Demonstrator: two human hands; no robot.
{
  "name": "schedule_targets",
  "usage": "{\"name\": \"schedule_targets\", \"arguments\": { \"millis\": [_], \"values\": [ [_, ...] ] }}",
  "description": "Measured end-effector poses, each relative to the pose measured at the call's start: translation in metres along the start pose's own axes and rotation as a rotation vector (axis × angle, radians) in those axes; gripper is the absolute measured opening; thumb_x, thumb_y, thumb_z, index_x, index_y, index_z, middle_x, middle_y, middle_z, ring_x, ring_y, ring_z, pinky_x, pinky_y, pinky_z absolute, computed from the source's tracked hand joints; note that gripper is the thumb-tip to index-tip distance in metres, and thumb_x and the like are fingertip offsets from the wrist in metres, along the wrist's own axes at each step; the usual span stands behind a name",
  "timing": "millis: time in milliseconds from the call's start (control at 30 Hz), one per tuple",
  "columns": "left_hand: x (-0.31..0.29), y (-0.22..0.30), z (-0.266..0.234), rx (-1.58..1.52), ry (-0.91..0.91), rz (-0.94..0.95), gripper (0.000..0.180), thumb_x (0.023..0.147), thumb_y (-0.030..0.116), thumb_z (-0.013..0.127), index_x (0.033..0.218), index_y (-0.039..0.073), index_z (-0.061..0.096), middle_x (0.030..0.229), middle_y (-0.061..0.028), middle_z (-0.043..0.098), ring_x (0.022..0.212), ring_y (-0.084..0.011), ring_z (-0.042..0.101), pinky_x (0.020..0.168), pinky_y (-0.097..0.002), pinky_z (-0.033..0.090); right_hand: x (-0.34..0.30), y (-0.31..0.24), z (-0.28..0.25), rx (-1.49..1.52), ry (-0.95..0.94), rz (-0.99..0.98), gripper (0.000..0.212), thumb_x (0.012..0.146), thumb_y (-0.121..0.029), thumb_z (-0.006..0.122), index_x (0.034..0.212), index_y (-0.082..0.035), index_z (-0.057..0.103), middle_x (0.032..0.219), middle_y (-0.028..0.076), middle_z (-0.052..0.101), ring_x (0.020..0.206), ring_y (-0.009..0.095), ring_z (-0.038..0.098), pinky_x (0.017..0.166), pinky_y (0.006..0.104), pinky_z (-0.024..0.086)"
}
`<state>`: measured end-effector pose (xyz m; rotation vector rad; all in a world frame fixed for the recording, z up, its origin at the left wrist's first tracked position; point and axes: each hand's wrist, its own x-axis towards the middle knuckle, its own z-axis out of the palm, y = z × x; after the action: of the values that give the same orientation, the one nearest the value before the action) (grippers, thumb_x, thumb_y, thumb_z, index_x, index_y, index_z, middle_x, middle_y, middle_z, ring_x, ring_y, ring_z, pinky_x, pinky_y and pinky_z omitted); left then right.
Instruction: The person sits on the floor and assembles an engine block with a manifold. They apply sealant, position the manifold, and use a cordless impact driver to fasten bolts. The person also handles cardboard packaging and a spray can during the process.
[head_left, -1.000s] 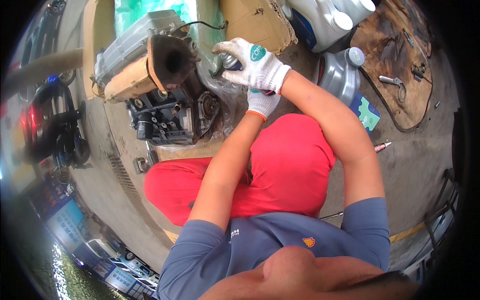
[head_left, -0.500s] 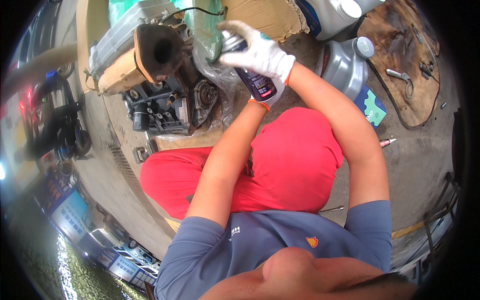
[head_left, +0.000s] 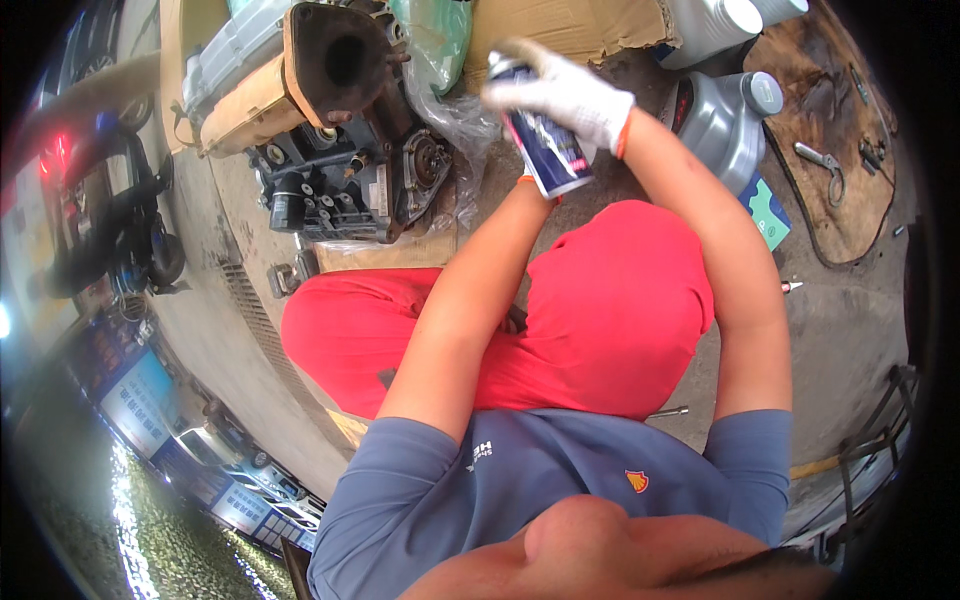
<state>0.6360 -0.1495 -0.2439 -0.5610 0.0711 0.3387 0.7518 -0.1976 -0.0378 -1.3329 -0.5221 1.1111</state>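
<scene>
A dismantled engine block (head_left: 345, 150) lies on flattened cardboard (head_left: 560, 30) spread over the concrete floor (head_left: 850, 310) at eleven o'clock, its round port turned up toward the seated person and a clear plastic sheet (head_left: 455, 125) tucked against its side, apparently to keep grime off the ground. At one o'clock a grey oil jug (head_left: 725, 125) stands upright with its cap on, near a wrench (head_left: 825, 165) resting on a stained mat (head_left: 830, 120), all within arm's reach. At twelve o'clock the gloved right hand (head_left: 560, 90) is closed over the top of a dark blue aerosol spray can (head_left: 545, 150), held tilted with its head toward the engine. The left hand (head_left: 530, 185) sits behind the can's base, mostly hidden; whether it grips cannot be told.
</scene>
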Motion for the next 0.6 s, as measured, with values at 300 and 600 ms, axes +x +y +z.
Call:
{"name": "schedule_targets", "arguments": {
  "millis": [300,600],
  "values": [
    [-0.010,-0.050,0.067,-2.708,0.168,0.130,0.063,0.113,0.054,0.037,0.166,0.019,0.039,0.168,-0.0104,0.046,0.156,-0.0295,0.040,0.130,-0.0473,0.030,-0.006,-0.007,-0.015,-0.650,0.157,-0.448,0.076,0.088,-0.033,0.077,0.159,-0.018,0.053,0.146,0.019,0.063,0.132,0.036,0.064,0.116,0.0420,0.050],
    [-0.006,-0.061,0.076,-3.049,0.156,0.141,0.061,0.112,0.040,0.048,0.165,0.010,0.041,0.171,-0.0190,0.040,0.160,-0.0392,0.032,0.131,-0.0558,0.023,-0.014,-0.027,-0.011,-0.786,0.197,-0.475,0.060,0.088,-0.027,0.075,0.146,-0.026,0.061,0.122,0.020,0.063,0.105,0.042,0.071,0.093,0.0486,0.060]
  ]
}}
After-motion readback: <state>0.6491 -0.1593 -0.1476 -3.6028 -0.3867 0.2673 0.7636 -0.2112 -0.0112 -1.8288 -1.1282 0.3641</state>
